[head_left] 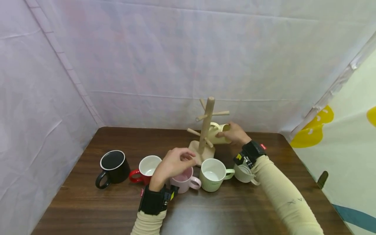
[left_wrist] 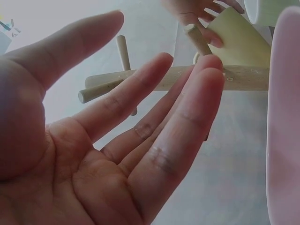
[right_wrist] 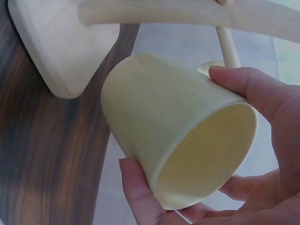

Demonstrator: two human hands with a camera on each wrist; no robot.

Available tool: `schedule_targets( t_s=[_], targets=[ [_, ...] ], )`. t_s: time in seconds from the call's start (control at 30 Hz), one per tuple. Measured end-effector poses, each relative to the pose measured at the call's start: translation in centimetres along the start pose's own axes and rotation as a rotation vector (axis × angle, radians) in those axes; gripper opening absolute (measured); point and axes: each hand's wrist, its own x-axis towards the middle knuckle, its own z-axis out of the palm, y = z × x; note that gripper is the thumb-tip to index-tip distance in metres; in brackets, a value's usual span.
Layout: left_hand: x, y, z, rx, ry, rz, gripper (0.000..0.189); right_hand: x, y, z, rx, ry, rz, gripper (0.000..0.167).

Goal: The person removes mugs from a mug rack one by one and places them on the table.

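Note:
My right hand (head_left: 236,134) holds a pale yellow mug (head_left: 217,137) behind the wooden mug tree (head_left: 207,125). Tilted on its side, the mug has its mouth toward that hand. The right wrist view shows fingers and thumb around its rim; its handle (right_wrist: 210,68) is next to a peg (right_wrist: 228,49), and I cannot tell if the peg passes through it. My left hand (head_left: 174,165) hovers above a pink mug (head_left: 181,186), in front of the tree. Its fingers are loosely bent with nothing between them, as the left wrist view confirms.
A black mug (head_left: 119,171) and a red mug with white inside (head_left: 149,165) stand to the left. A light green mug (head_left: 211,185) stands right of the pink one. Under my right wrist is a white mug (head_left: 243,175), partly hidden. White curtains surround the brown table (head_left: 97,209).

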Motion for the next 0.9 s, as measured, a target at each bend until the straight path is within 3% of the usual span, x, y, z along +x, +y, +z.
schedule_targets(
  t_s=[0.1, 0.27, 0.47, 0.67, 0.9],
  targets=[
    [0.2, 0.2, 0.2, -0.003, 0.005, 0.011, 0.020, -0.1, 0.5, -0.5, 0.036, 0.010, 0.021, 0.094],
    [0.5, 0.4, 0.4, -0.007, -0.003, 0.023, 0.019, -0.4, 1.2, -1.4, 0.112, 0.016, 0.052, 0.079],
    [0.7, 0.5, 0.7, -0.010, -0.011, 0.022, 0.019, -1.3, 1.6, -2.7, 0.134, 0.021, 0.055, 0.093],
    [0.7, 0.6, 0.8, -0.012, -0.007, 0.023, 0.019, -2.3, 1.8, -3.9, 0.123, 0.038, 0.063, 0.091],
    [0.7, 0.7, 1.0, -0.004, 0.001, 0.021, 0.018, -3.2, 2.0, -5.2, 0.085, -0.018, 0.080, 0.104]
  ],
)
